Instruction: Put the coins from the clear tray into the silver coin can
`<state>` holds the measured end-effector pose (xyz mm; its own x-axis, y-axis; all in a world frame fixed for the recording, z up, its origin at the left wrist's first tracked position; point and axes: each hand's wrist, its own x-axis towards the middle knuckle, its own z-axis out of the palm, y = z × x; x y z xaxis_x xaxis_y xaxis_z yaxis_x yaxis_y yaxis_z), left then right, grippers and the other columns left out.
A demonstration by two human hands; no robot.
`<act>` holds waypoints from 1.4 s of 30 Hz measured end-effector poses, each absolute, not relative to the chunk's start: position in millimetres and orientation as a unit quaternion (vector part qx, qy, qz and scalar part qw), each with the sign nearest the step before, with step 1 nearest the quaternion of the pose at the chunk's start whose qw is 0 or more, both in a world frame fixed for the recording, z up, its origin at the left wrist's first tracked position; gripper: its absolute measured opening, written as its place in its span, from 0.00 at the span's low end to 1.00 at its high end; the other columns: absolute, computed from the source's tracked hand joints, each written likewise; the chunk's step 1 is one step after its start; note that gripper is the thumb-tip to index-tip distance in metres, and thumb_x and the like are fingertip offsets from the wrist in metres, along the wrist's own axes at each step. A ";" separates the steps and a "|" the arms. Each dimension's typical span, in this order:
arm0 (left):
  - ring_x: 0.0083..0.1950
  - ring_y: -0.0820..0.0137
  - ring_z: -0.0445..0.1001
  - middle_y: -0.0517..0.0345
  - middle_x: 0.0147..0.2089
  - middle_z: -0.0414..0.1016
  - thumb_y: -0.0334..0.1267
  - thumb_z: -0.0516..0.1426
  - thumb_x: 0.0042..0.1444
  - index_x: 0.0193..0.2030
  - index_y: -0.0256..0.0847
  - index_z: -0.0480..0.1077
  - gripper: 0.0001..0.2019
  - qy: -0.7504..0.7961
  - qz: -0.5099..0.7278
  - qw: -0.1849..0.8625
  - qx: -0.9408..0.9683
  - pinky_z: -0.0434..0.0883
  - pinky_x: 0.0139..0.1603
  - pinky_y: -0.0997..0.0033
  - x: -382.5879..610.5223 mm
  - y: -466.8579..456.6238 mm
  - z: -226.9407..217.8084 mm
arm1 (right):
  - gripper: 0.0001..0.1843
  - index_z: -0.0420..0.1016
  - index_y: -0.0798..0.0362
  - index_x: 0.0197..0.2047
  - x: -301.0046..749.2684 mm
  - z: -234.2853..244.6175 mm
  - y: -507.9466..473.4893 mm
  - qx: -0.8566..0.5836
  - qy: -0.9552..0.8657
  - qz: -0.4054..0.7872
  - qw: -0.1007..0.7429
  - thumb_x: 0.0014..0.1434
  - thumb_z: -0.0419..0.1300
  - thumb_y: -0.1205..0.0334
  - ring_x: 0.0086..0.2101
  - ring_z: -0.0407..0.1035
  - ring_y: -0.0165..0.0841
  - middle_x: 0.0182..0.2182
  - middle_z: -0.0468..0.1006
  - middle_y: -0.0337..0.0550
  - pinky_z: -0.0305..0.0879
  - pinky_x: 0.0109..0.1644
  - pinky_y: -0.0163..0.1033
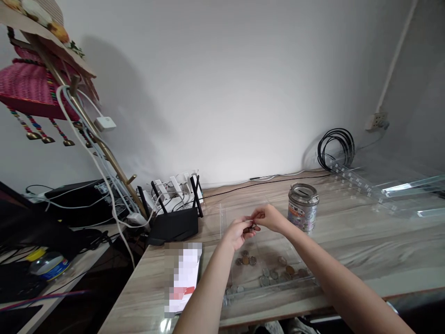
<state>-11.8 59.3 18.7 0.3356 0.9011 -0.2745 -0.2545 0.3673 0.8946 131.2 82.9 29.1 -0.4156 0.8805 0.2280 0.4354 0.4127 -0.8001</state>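
My left hand (239, 233) is cupped palm-up over a clear plastic tray, its fingers curled around a few dark coins (251, 228). Fingertips of my right hand (267, 218) pinch together right above those coins; whatever lies between them is too small to make out. More silver and brass-coloured coins (245, 260) form a small cluster below my hands. Several others are spread along the front of the clear tray (257, 293). To the right of my right hand stands a metal tin (301, 209) with a slotted lid and a printed label.
A black router (175, 226) and white adapters are at the back left, beside a blurred-out flat object (184, 278). Coiled black cable (336, 149) leans on the wall. Clear plastic panels (368, 190) lie at right. A stand with cables (104, 153) rises at left.
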 end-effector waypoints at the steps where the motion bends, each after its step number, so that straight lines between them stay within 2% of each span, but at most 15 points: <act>1: 0.19 0.79 0.68 0.52 0.24 0.72 0.29 0.52 0.51 0.37 0.31 0.66 0.07 0.408 0.400 0.723 0.388 0.65 0.18 0.85 -11.9 58.8 19.0 | 0.12 0.73 0.57 0.32 136.8 33.9 82.8 -0.424 -0.767 0.325 0.356 0.44 0.54 0.63 0.24 0.67 0.29 0.22 0.75 0.41 0.60 0.27 0.32; 3: 0.21 0.78 0.70 0.52 0.24 0.72 0.29 0.52 0.50 0.37 0.31 0.66 0.07 0.396 0.410 0.735 0.369 0.67 0.21 0.84 -12.3 58.0 19.4 | 0.14 0.73 0.56 0.36 157.0 49.7 81.1 -0.455 -0.740 0.232 0.438 0.46 0.53 0.61 0.26 0.66 0.30 0.24 0.75 0.42 0.60 0.30 0.33; 5: 0.24 0.76 0.71 0.53 0.24 0.72 0.26 0.51 0.50 0.36 0.30 0.66 0.07 0.389 0.433 0.742 0.333 0.69 0.25 0.83 -13.2 58.3 19.0 | 0.15 0.73 0.53 0.37 185.9 67.2 79.1 -0.531 -0.671 0.066 0.513 0.48 0.51 0.59 0.29 0.66 0.31 0.28 0.75 0.43 0.60 0.34 0.35; 6: 0.27 0.75 0.72 0.52 0.25 0.72 0.24 0.50 0.49 0.35 0.29 0.66 0.07 0.387 0.445 0.746 0.310 0.70 0.28 0.82 -13.7 58.9 18.5 | 0.15 0.74 0.52 0.37 201.4 74.3 78.6 -0.576 -0.632 -0.010 0.518 0.49 0.51 0.58 0.30 0.66 0.33 0.30 0.75 0.45 0.59 0.34 0.37; 8: 0.34 0.72 0.74 0.49 0.29 0.73 0.21 0.48 0.47 0.34 0.28 0.65 0.09 0.381 0.463 0.753 0.272 0.71 0.35 0.78 -14.5 60.5 17.2 | 0.14 0.75 0.51 0.33 229.2 82.2 79.5 -0.659 -0.586 -0.083 0.465 0.47 0.51 0.59 0.33 0.65 0.37 0.31 0.75 0.46 0.57 0.32 0.38; 11: 0.41 0.67 0.72 0.45 0.35 0.73 0.17 0.47 0.44 0.35 0.28 0.65 0.12 0.367 0.473 0.759 0.254 0.70 0.41 0.73 -15.0 61.8 16.5 | 0.13 0.76 0.49 0.31 253.7 80.1 84.4 -0.732 -0.569 -0.070 0.368 0.45 0.51 0.60 0.31 0.65 0.39 0.29 0.75 0.47 0.55 0.27 0.38; 15: 0.42 0.66 0.72 0.44 0.35 0.73 0.17 0.47 0.45 0.34 0.27 0.65 0.11 0.373 0.489 0.748 0.248 0.70 0.41 0.74 -15.0 60.9 18.2 | 0.13 0.77 0.48 0.30 256.7 72.3 88.7 -0.734 -0.585 -0.067 0.338 0.44 0.52 0.61 0.30 0.65 0.39 0.29 0.75 0.47 0.54 0.26 0.38; 19: 0.41 0.66 0.72 0.44 0.34 0.73 0.19 0.48 0.47 0.34 0.27 0.65 0.09 0.382 0.507 0.738 0.229 0.71 0.37 0.77 -14.7 61.6 18.2 | 0.15 0.75 0.52 0.36 234.9 73.1 82.7 -0.659 -0.600 -0.151 0.428 0.48 0.50 0.62 0.36 0.64 0.39 0.32 0.74 0.48 0.57 0.36 0.40; 22: 0.39 0.66 0.73 0.43 0.34 0.73 0.20 0.48 0.49 0.34 0.27 0.66 0.08 0.391 0.518 0.728 0.221 0.71 0.35 0.77 -14.7 63.6 15.7 | 0.15 0.73 0.53 0.38 196.6 69.5 74.2 -0.566 -0.673 -0.091 0.467 0.52 0.48 0.60 0.34 0.64 0.34 0.33 0.74 0.46 0.57 0.38 0.37; 26: 0.32 0.71 0.74 0.47 0.31 0.73 0.21 0.49 0.49 0.33 0.28 0.67 0.08 0.383 0.518 0.722 0.253 0.71 0.34 0.75 -13.9 65.3 12.1 | 0.14 0.74 0.49 0.35 140.1 49.8 67.1 -0.467 -0.818 0.074 0.327 0.51 0.50 0.56 0.28 0.65 0.30 0.29 0.74 0.41 0.56 0.30 0.33; 31: 0.29 0.73 0.73 0.49 0.29 0.73 0.21 0.49 0.49 0.31 0.28 0.69 0.09 0.377 0.495 0.729 0.286 0.71 0.34 0.74 -11.4 64.8 10.7 | 0.09 0.75 0.49 0.28 119.2 33.8 69.6 -0.495 -0.827 0.120 0.237 0.47 0.54 0.57 0.27 0.65 0.30 0.26 0.74 0.40 0.53 0.27 0.32; 34: 0.33 0.70 0.74 0.44 0.30 0.73 0.22 0.48 0.49 0.31 0.25 0.68 0.09 0.371 0.495 0.745 0.250 0.71 0.39 0.74 -11.4 65.0 10.9 | 0.08 0.75 0.48 0.27 134.9 46.2 70.5 -0.514 -0.805 0.112 0.273 0.47 0.54 0.59 0.27 0.65 0.30 0.26 0.75 0.38 0.54 0.27 0.32; 38: 0.42 0.63 0.72 0.36 0.34 0.73 0.22 0.47 0.47 0.34 0.22 0.67 0.10 0.362 0.484 0.767 0.215 0.70 0.40 0.73 -13.8 65.2 11.4 | 0.13 0.74 0.47 0.33 185.0 72.9 72.3 -0.623 -0.674 -0.042 0.396 0.50 0.50 0.57 0.31 0.66 0.33 0.31 0.75 0.41 0.56 0.29 0.35; 40: 0.42 0.64 0.72 0.37 0.35 0.73 0.22 0.47 0.47 0.36 0.23 0.66 0.10 0.368 0.477 0.767 0.219 0.71 0.38 0.75 -14.4 64.5 12.2 | 0.14 0.75 0.48 0.33 216.2 79.3 76.8 -0.685 -0.601 -0.099 0.398 0.48 0.51 0.56 0.30 0.66 0.37 0.30 0.75 0.45 0.54 0.27 0.37; 42: 0.39 0.67 0.73 0.39 0.34 0.73 0.23 0.48 0.47 0.36 0.25 0.66 0.09 0.381 0.480 0.757 0.228 0.71 0.33 0.80 -14.3 63.4 13.8 | 0.12 0.76 0.49 0.29 242.7 79.4 82.7 -0.727 -0.575 -0.089 0.365 0.44 0.53 0.57 0.27 0.66 0.38 0.27 0.75 0.47 0.53 0.25 0.37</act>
